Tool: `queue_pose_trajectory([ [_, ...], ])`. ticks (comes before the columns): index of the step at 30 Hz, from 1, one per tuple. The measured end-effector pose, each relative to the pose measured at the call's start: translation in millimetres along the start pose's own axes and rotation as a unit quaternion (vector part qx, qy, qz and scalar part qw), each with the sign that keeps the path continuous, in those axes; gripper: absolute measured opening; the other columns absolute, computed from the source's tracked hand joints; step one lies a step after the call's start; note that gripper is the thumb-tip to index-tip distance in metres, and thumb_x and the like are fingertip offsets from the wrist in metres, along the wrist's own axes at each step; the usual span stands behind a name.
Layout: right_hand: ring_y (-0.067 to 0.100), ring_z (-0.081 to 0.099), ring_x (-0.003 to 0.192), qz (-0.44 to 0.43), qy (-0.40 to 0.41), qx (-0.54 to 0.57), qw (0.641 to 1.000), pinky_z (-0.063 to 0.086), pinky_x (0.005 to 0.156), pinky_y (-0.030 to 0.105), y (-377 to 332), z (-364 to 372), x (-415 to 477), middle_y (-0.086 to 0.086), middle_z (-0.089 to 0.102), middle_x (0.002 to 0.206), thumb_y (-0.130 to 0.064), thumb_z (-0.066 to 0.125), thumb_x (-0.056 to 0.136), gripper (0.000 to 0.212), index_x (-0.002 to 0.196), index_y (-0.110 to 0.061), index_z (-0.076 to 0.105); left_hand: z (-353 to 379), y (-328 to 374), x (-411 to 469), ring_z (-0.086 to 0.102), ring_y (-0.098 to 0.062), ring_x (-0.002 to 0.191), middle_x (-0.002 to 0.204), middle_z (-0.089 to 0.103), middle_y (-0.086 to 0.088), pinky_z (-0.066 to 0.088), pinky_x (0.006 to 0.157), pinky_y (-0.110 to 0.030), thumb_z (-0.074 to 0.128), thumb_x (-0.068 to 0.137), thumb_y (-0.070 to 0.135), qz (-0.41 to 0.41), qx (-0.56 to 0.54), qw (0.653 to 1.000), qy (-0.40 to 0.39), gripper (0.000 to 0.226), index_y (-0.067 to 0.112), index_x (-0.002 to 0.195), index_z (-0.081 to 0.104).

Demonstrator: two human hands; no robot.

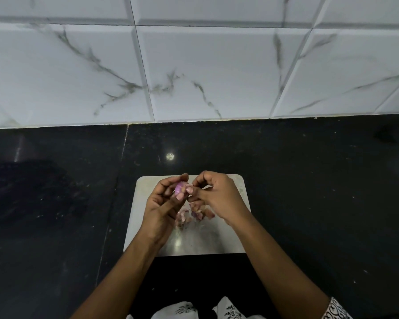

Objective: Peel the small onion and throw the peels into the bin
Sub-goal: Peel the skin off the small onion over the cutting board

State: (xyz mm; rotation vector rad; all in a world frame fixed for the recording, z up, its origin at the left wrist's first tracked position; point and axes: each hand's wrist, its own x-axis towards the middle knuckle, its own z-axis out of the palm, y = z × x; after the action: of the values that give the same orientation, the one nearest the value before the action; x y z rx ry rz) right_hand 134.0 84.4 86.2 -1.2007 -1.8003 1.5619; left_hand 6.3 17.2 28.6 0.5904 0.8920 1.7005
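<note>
As left hand [162,204] grips one onion [179,187], right hand [219,196] pinches it.

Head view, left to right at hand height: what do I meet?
In order: left hand → small onion → right hand. The board and peels lie under the hands, so they are left out.

White marble-look tiles [217,72] cover the wall above a black speckled counter [309,180]; a small glint [170,156] of light shows on it.
</note>
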Motion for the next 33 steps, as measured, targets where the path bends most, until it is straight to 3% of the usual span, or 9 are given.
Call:
queue_pose_trajectory([
  [2, 0.013, 0.070, 0.070, -0.014, -0.001, -0.004, 1.000, 0.058, 0.067, 0.027, -1, 0, 0, 0.002, 0.066, 0.080, -0.016, 0.070, 0.081, 0.010, 0.076, -0.020, 0.062, 2, 1, 0, 0.065, -0.019, 0.109, 0.122, 0.066, -0.008, 0.054, 0.082, -0.024, 0.083, 0.065, 0.022, -0.009, 0.002, 1.000, 0.003, 0.047, 0.017, 0.108, 0.067],
  [4, 0.007, 0.069, 0.068, -0.047, 0.010, -0.054, 0.997, 0.053, 0.061, 0.016, -2, 1, -2, -0.002, 0.067, 0.077, -0.020, 0.071, 0.081, 0.011, 0.075, -0.022, 0.062, 4, 1, 0, 0.065, -0.019, 0.108, 0.120, 0.067, -0.007, 0.054, 0.082, -0.026, 0.086, 0.059, 0.038, -0.021, 0.028, 0.999, 0.023, 0.059, 0.020, 0.111, 0.066],
  [6, 0.003, 0.066, 0.067, -0.077, 0.028, -0.133, 0.988, 0.043, 0.054, 0.007, -1, 1, -4, -0.005, 0.067, 0.077, -0.023, 0.071, 0.081, 0.007, 0.079, -0.022, 0.064, 4, 1, 0, 0.068, -0.019, 0.100, 0.108, 0.072, -0.004, 0.056, 0.078, -0.028, 0.085, 0.058, 0.043, -0.028, 0.065, 0.996, 0.048, 0.049, 0.024, 0.101, 0.072],
  [8, 0.004, 0.065, 0.069, -0.087, 0.034, -0.170, 0.981, 0.039, 0.052, 0.006, 1, 2, -5, -0.006, 0.067, 0.079, -0.025, 0.070, 0.082, 0.007, 0.083, -0.020, 0.065, 4, 1, -1, 0.070, -0.021, 0.093, 0.097, 0.075, -0.003, 0.058, 0.077, -0.031, 0.079, 0.066, 0.035, -0.041, 0.091, 0.993, 0.059, 0.028, 0.023, 0.091, 0.076],
  [13, 0.013, 0.070, 0.071, -0.051, 0.021, -0.066, 0.996, 0.055, 0.058, 0.024, 4, 3, -3, 0.003, 0.069, 0.080, -0.023, 0.069, 0.082, 0.009, 0.077, -0.024, 0.061, -2, 4, 1, 0.070, -0.021, 0.095, 0.099, 0.075, -0.005, 0.057, 0.076, -0.028, 0.087, 0.050, 0.048, -0.030, 0.087, 0.995, 0.030, 0.053, 0.020, 0.094, 0.076],
  [17, 0.017, 0.071, 0.071, -0.014, 0.022, 0.014, 1.000, 0.058, 0.064, 0.027, 5, 5, 1, 0.007, 0.068, 0.083, -0.017, 0.069, 0.082, 0.006, 0.080, -0.016, 0.063, -5, 3, 3, 0.069, -0.023, 0.097, 0.100, 0.074, -0.006, 0.057, 0.078, -0.032, 0.087, 0.052, 0.046, -0.029, 0.064, 0.997, 0.015, 0.052, 0.019, 0.094, 0.076],
  [22, 0.021, 0.071, 0.068, 0.019, 0.036, 0.092, 0.995, 0.060, 0.070, 0.042, 11, 0, 7, 0.009, 0.067, 0.077, -0.009, 0.067, 0.082, 0.009, 0.087, -0.003, 0.063, -2, 0, -1, 0.071, -0.013, 0.087, 0.096, 0.075, 0.000, 0.056, 0.067, -0.021, 0.088, 0.045, 0.051, -0.052, 0.047, 0.997, 0.017, 0.056, 0.024, 0.092, 0.077],
  [30, 0.012, 0.070, 0.066, -0.007, 0.096, -0.049, 0.994, 0.059, 0.070, 0.044, 32, -9, 15, 0.000, 0.066, 0.079, -0.011, 0.070, 0.081, 0.011, 0.081, -0.018, 0.061, -6, -7, -1, 0.069, -0.018, 0.099, 0.108, 0.072, -0.004, 0.058, 0.066, -0.021, 0.090, 0.047, 0.044, -0.092, -0.066, 0.993, 0.033, 0.058, 0.017, 0.097, 0.075],
  [33, 0.009, 0.068, 0.072, -0.042, 0.072, -0.138, 0.987, 0.057, 0.073, 0.033, 37, -8, 15, -0.003, 0.066, 0.086, -0.007, 0.066, 0.083, 0.012, 0.085, -0.019, 0.066, -8, -8, 0, 0.071, -0.017, 0.095, 0.104, 0.073, -0.008, 0.058, 0.062, -0.022, 0.093, 0.041, 0.039, -0.119, -0.110, 0.985, 0.058, 0.063, 0.014, 0.096, 0.076],
])
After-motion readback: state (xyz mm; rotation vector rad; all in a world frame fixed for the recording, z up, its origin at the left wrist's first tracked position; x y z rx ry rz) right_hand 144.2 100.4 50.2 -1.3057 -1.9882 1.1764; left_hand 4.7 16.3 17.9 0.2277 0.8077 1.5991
